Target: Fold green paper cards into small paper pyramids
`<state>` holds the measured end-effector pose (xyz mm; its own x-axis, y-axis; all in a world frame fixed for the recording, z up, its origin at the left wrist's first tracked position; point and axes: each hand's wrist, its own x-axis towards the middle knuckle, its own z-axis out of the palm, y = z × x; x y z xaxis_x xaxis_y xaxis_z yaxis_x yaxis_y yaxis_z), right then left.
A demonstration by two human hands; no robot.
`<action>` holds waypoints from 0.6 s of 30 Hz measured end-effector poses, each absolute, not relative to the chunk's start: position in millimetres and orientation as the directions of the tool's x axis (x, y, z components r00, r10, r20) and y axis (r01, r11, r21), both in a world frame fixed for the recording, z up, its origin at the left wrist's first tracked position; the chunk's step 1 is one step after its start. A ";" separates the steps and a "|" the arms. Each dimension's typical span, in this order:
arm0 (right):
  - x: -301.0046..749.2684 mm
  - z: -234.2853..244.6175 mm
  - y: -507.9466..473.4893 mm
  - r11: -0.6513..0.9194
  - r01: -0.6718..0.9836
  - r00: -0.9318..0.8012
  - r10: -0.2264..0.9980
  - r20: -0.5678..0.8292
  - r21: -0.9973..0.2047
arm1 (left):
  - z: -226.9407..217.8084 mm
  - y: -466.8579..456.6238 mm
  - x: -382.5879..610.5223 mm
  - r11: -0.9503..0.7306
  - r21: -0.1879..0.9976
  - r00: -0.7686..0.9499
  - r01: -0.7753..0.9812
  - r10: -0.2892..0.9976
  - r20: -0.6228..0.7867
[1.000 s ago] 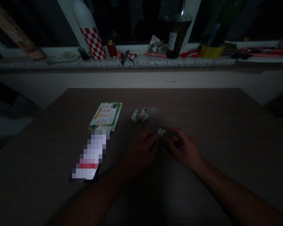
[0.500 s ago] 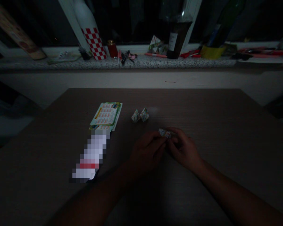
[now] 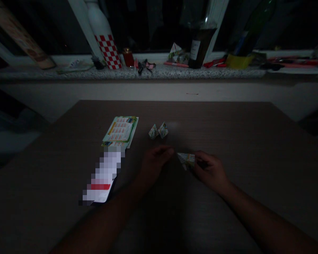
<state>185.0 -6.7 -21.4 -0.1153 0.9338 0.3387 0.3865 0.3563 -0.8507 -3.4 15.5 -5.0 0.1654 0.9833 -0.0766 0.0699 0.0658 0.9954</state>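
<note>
My right hand (image 3: 210,170) pinches a small folded piece of printed paper (image 3: 187,158) by its right end. The paper has a pointed, roughly triangular shape, and part of it is hidden by the fingers. Just left of it is my left hand (image 3: 155,163), fingers curled together with a small gap between the fingertips and the paper; nothing shows in them. Beyond the hands, two small folded paper pieces (image 3: 158,131) of similar print stand side by side on the table.
Left of the hands lies a stack of printed calendar cards (image 3: 120,128), with a lit phone (image 3: 103,176) below it, its screen blurred out. Bottles, a jar and small items line the granite windowsill (image 3: 148,74) behind the wooden table (image 3: 228,127). The light is dim.
My left hand has let go of the folded paper and moved slightly left. More of the paper now shows, held by my right hand alone. The view has shifted slightly.
</note>
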 end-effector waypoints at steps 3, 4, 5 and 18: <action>184.7 -21.7 -7.0 0.337 0.338 -0.124 0.941 0.314 -0.879 | -8.7 17.1 -1.6 0.219 0.975 0.321 -0.046 0.927 -0.193; 184.6 -21.7 -7.0 0.325 0.316 -0.123 0.945 0.301 -0.891 | -8.5 16.1 -0.8 0.242 0.969 0.350 -0.054 0.913 -0.209; 184.3 -21.6 -7.0 0.310 0.286 -0.126 0.950 0.285 -0.907 | -7.6 14.8 0.1 0.253 0.966 0.371 -0.047 0.902 -0.219; 179.0 -20.8 -6.0 0.027 -0.004 -0.151 0.988 0.027 -1.000 | 0.4 8.8 2.5 0.268 0.963 0.522 0.038 0.816 -0.248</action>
